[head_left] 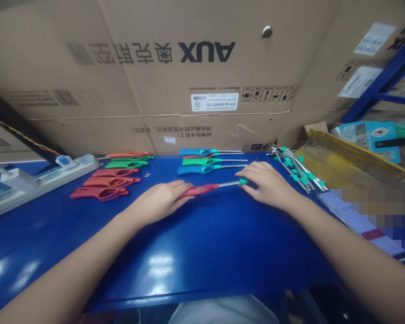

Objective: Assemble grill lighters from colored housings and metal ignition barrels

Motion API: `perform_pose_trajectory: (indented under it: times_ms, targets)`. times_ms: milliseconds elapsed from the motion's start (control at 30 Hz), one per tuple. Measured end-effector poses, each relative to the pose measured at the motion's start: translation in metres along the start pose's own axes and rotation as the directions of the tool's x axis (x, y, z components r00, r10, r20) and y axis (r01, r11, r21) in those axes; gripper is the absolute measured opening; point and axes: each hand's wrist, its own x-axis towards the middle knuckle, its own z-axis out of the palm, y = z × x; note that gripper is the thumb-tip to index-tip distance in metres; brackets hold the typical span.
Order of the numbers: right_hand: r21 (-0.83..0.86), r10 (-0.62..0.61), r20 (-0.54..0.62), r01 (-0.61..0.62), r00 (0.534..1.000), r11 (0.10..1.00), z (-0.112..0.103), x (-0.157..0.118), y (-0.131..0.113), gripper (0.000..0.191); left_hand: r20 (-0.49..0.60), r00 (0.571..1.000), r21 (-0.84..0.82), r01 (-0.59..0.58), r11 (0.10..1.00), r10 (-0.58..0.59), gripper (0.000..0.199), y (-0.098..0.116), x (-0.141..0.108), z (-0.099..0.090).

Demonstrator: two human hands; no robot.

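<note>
My left hand is closed round the red handle of a long-necked lighter, held just above the blue tabletop. A thin metal tube runs from the handle toward my right hand. A small teal piece shows at the tube's far end, where my right fingers close on it; they partly hide it. Just behind lie several long-necked lighters with blue, green and red handles and metal tubes pointing right. Left of my left hand is a column of loose red, orange and green handles without tubes.
Metal tubes with teal pieces lie piled at the right, beside a yellow-taped box and a pale flat item. A white power strip runs along the left. A large cardboard carton walls off the back of the blue table.
</note>
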Motion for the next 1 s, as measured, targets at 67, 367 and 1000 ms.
perform_pose_trajectory:
  times_ms: [67,367,1000]
  targets:
    - [-0.003,0.002,-0.012,-0.002,1.0,1.0,-0.002,0.0,0.0,0.017,-0.01,1.0,0.016,0.001,1.0,-0.001,0.029,-0.001,0.0,-0.001]
    - [0.034,-0.274,-0.032,0.275,0.961,0.961,0.0,0.0,-0.009,0.02,-0.003,1.0,-0.074,0.004,0.997,-0.005,0.025,0.004,0.0,0.009]
    - [0.069,-0.365,-0.061,0.369,0.929,0.927,0.011,-0.006,-0.051,0.025,0.409,0.881,-0.684,0.468,0.559,-0.237,0.035,0.034,0.005,0.024]
